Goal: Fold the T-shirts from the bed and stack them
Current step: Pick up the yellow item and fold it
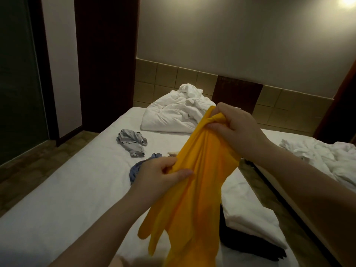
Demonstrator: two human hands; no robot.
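Bunched yellow-orange fabric T-shirt (198, 170) being held up above the white-sheeted bed (67, 189).
Its knotted top end is being gripped by the curled fingers of the right hand (237, 128), and its middle is being pinched by the left hand (163, 174); a crumpled grey T-shirt (133, 141) is lying farther back on the sheet.

Lower end of yellow T-shirt (194, 180) is cut off by the frame edge at 6 o'clock. Its top end is bunched inside right hand (237, 132), fingertips buried in cloth. Blue garment (135, 169) is mostly hidden behind left hand (159, 178). Beige scrap (172, 153) at 12 o'clock of that hand, too little showing to identify. Dark folded stack (250, 243) at 5 o'clock is partly behind the shirt. Lamp (348, 0) is clipped at the 1 o'clock corner.
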